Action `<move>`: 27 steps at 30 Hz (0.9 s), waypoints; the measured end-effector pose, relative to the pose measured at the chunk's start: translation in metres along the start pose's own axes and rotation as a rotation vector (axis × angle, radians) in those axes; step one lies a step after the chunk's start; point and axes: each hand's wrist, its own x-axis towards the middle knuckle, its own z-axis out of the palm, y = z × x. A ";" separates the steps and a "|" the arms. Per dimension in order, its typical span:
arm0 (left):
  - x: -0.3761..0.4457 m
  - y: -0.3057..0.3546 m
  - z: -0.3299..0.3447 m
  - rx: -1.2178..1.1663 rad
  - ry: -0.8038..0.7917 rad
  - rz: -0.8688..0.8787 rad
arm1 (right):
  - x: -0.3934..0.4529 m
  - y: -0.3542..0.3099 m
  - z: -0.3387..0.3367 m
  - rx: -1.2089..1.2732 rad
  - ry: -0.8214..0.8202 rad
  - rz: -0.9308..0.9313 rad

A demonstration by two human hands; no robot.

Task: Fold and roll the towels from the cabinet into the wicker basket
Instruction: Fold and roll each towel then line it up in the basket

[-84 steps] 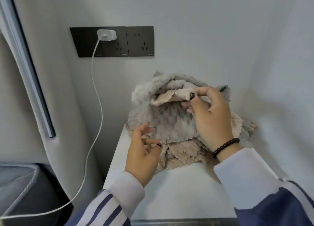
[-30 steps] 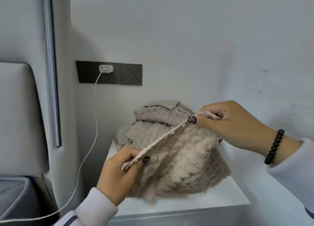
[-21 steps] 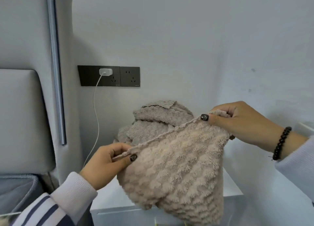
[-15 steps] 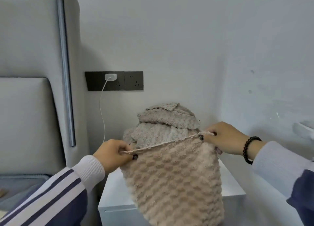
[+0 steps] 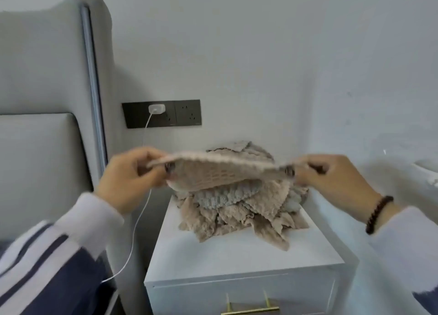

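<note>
Raised since 0.5 s ago: beige towel (image 5: 220, 172) no longer hangs down in front of the cabinet (image 5: 239, 262); now stretched nearly level at frame centre, above the towel pile (image 5: 239, 210). Left hand (image 5: 128, 174) pinches its left corner, right hand (image 5: 331, 177) pinches its right corner, fingers curled; both motion-blurred. Pile sits on cabinet top, lower centre. Wall socket (image 5: 162, 113) with charger (image 5: 156, 108) centre left; headboard (image 5: 42, 125) at left edge.
</note>
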 end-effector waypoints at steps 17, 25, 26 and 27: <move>-0.130 -0.120 0.029 -0.106 -0.292 -0.576 | -0.084 0.098 0.060 -0.119 -0.397 0.369; -0.095 -0.130 0.062 -0.223 -0.104 -0.489 | -0.055 0.115 0.082 -0.034 0.038 0.338; -0.091 -0.132 0.068 -0.213 -0.105 -0.492 | -0.050 0.119 0.086 -0.044 0.060 0.348; -0.087 -0.135 0.074 -0.202 -0.104 -0.495 | -0.045 0.123 0.090 -0.061 0.074 0.351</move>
